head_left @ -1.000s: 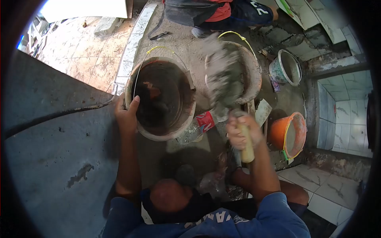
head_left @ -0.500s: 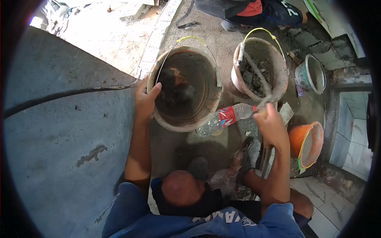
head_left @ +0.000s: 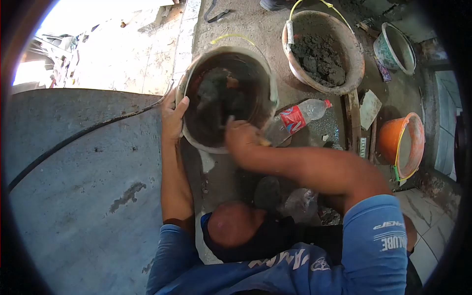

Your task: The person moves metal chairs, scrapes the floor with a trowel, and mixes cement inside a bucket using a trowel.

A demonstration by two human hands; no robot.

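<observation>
My left hand (head_left: 173,118) grips the left side of a mortar-stained bucket (head_left: 273,93), its thumb over the rim. The bucket tilts towards me, and dark wet mortar (head_left: 209,93) lies inside. My right hand (head_left: 244,141), blurred, is closed round the handle of a trowel (head_left: 230,121) at the bucket's near right rim. Most of the trowel's blade is hidden or smeared by motion. To the right stands a second bucket (head_left: 355,81) holding grey lumpy mortar (head_left: 319,59). A clear plastic bottle with a red label (head_left: 294,119) lies beside my right hand.
A grey-blue panel (head_left: 88,162) with a black cable (head_left: 83,132) fills the left side. On the right are an orange bucket (head_left: 388,140), a green bucket (head_left: 385,53), a tile piece (head_left: 369,109) and a wooden strip (head_left: 352,118).
My right hand has swung left with the trowel, from the second bucket to the bucket that my left hand holds. My left hand keeps its grip. The view has shifted.
</observation>
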